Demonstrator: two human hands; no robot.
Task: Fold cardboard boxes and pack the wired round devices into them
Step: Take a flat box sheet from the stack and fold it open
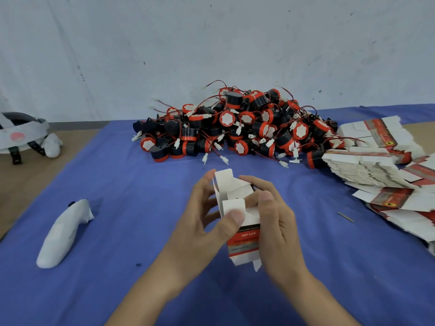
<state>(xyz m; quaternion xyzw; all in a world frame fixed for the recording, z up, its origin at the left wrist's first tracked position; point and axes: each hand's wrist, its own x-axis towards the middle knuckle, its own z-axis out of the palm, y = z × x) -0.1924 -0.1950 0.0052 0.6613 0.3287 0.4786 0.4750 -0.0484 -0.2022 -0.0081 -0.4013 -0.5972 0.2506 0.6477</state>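
A small cardboard box [235, 198], white inside with a red and black printed side, is held upright above the blue cloth, its top flaps standing open. My left hand [207, 222] grips its left side, thumb pressing a front flap. My right hand [273, 217] curls round its right side, thumb on the upper edge. Behind it lies a big pile of round black and red wired devices [237, 128] with white connectors. Whether a device is inside the box is hidden.
Stacks of flat unfolded boxes [376, 165] fan out at the right. A white wrapped controller [63, 234] lies on the blue cloth [117, 172] at the left. A wrapped headset [21, 135] sits on the bare table at far left. A small grey strip [345, 217] lies at right.
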